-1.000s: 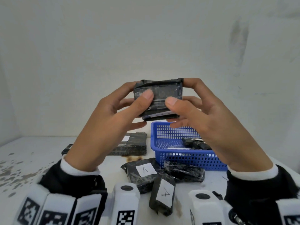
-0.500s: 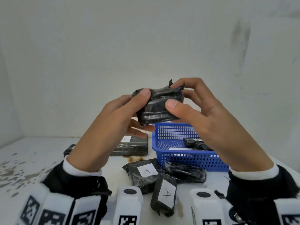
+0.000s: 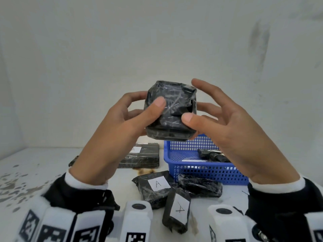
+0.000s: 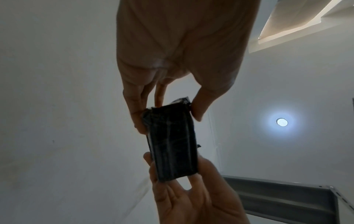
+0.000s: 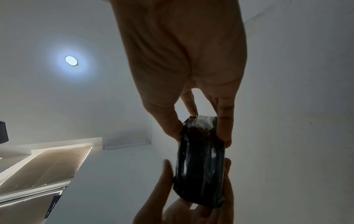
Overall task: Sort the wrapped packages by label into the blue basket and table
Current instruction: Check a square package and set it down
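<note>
Both hands hold one black plastic-wrapped package [image 3: 170, 109] up at chest height, above the table. My left hand [image 3: 146, 105] pinches its left side, thumb on the front face. My right hand [image 3: 194, 109] pinches its right side with the thumb in front; the index finger stands lifted off above it. No label shows on the face turned to me. The left wrist view shows the package [image 4: 172, 144] edge-on between the two hands, as does the right wrist view [image 5: 201, 159]. The blue basket [image 3: 206, 173] stands on the table below the right hand and holds a black package [image 3: 212, 154].
Two packages labelled A [image 3: 155, 186] [image 3: 176, 213] lie in front of the basket, beside a third [image 3: 201, 186] whose label is hidden. A flat package marked A [image 3: 141, 154] lies behind my left hand. White walls close in at the back and left.
The package has been turned in my hands from a narrow edge to a broad face toward me. My right index finger has lifted off its top.
</note>
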Tool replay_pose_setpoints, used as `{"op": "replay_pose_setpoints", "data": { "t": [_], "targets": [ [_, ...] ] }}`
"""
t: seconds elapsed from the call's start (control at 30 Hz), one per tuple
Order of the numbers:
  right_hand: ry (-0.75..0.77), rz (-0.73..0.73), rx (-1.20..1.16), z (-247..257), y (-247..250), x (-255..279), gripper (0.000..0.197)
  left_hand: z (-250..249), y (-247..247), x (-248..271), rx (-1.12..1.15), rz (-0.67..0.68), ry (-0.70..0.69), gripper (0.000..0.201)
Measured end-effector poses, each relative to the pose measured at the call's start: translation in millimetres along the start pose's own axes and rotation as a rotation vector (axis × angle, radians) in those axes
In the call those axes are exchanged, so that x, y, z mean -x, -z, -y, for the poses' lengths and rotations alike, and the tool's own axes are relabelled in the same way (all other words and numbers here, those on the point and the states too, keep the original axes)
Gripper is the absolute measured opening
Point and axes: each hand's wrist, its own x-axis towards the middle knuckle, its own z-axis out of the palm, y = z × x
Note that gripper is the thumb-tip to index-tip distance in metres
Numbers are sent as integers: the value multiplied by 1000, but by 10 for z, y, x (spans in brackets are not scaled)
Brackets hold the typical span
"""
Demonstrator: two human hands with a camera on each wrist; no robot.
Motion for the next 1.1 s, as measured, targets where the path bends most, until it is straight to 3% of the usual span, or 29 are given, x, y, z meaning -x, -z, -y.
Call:
{"op": "replay_pose_setpoints", "data": {
  "t": [0.13,0.27,0.4,0.6,0.8,1.1],
  "targets": [
    [2,5,31,7,-17,1,66,-19,-16,12,-31,-40,-10,43],
    [18,24,10,-4,-22,-11,63,-22,-9,17,-61,-59,-15,58],
    [14,41,21,-1,-15,-8,66,19,-4,6,-90,-88,-43,41],
    [-6,96,17,-12,20,-14,68,61,-39,-4,-141,-56,-86,41],
    [18,54,46,-11,16,-12,48,30,-8,10,-137,-53,-94,35],
    [-6,66,93,29,-35,10,39,49,7,9,-151,-67,-74,35]
  ]
}}
